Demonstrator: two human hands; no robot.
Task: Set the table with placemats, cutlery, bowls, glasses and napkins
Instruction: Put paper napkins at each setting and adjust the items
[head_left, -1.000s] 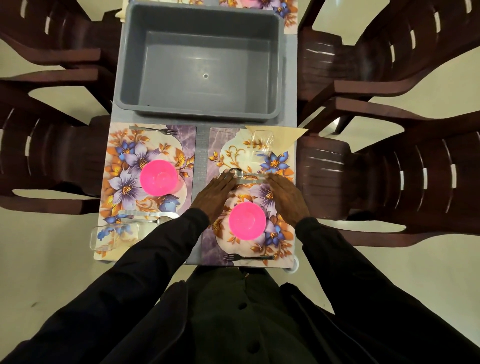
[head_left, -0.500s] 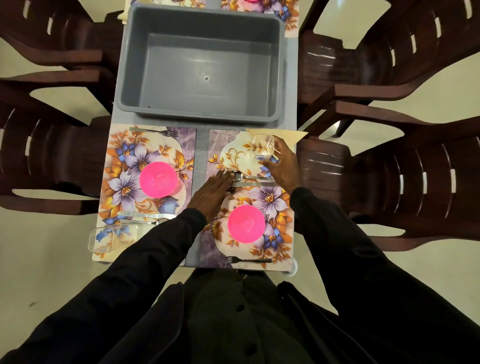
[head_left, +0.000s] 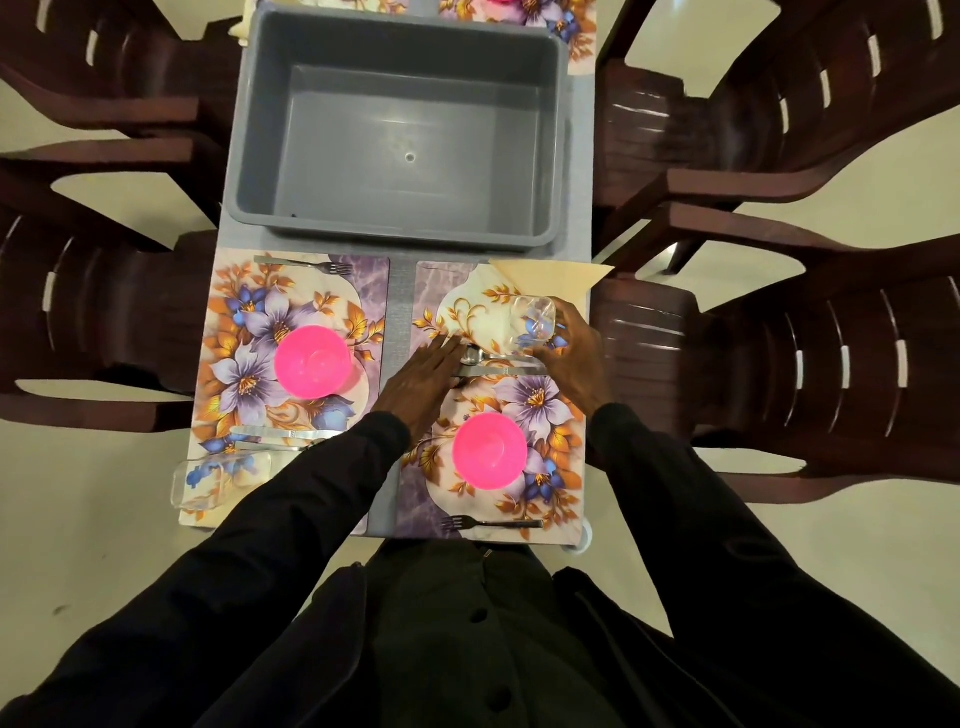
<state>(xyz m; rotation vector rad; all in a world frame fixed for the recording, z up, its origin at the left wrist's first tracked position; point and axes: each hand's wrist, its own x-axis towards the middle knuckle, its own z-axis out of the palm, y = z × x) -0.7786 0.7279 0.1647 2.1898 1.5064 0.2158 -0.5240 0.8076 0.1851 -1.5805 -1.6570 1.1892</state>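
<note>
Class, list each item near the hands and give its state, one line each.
Grey plastic tub, empty.
Clear drinking glass, gripped by right hand.
Left hand, flat, fingers straight, on the floral placemat.
Beige paper napkin, folded to a triangle.
Pink plastic bowl by the hands, untouched.

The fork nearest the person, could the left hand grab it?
Probably yes. The left hand lies flat, holding nothing, and the fork lies uncovered on the placemat, nearer than the pink bowl.
</note>
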